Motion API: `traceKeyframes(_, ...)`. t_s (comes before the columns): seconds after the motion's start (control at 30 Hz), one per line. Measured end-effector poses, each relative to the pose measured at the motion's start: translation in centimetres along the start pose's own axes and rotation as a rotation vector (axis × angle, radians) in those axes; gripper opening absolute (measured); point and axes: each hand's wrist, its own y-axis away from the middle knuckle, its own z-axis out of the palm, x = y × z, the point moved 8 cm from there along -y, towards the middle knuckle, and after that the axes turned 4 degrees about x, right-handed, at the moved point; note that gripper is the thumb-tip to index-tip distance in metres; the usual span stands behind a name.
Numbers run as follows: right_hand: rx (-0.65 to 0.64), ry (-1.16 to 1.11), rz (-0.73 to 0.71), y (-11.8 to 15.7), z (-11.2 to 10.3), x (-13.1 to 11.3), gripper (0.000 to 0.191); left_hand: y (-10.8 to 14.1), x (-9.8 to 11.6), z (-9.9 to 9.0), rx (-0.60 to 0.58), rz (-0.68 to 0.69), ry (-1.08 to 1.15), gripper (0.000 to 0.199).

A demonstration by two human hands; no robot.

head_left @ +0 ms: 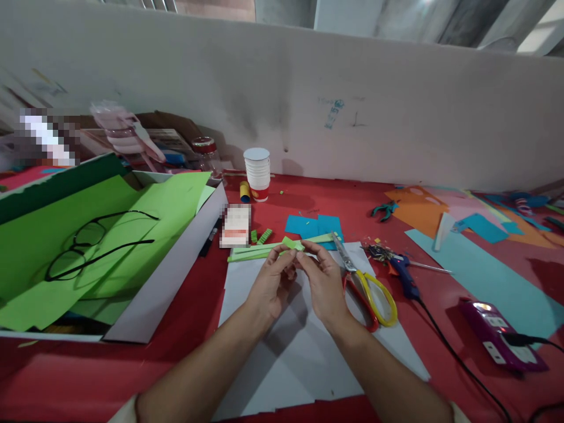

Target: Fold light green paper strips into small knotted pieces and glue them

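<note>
I pinch a small green paper piece (291, 242) between the fingers of my left hand (274, 281) and right hand (325, 282), wrists angled inward, above white sheets (259, 376). Scissors (350, 267) lie just beside my right hand. Stacked paper cups (258, 171) stand near the tabletop's (317, 195) back edge; leftward, an open box (171, 276) holds green sheets (176, 202) and eyeglasses (118, 248).

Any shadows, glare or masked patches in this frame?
Head view: shadow on the white paper below the left hand and right hand; head view: bright spot on the purple power strip; head view: pixelation over a pale item and a far-left patch.
</note>
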Motion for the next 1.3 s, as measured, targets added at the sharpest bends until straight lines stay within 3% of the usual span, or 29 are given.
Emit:
traceKeyframes(0.33, 0.047, 0.072, -0.003, -0.9, -1.1, -0.8, 0.019, 0.3, -0.5, 0.6, -0.047, -0.014, -0.037, 0.023)
traceKeyframes(0.77, -0.129, 0.048, 0.089, -1.8, -1.0, -1.3, 0.013, 0.1, -0.5, 0.5, -0.061, -0.097, -0.051, 0.022)
traceKeyframes(1.0, -0.111, 0.099, 0.084, -1.6, -1.2, -1.7, 0.011, -0.1, -0.2, 0.7, -0.138, -0.111, -0.128, 0.022)
traceKeyframes(1.3, -0.099, 0.199, 0.05, -1.2, -1.0, -2.3, 0.017, 0.0, 0.0, 1.0, -0.145, -0.089, -0.179, 0.023)
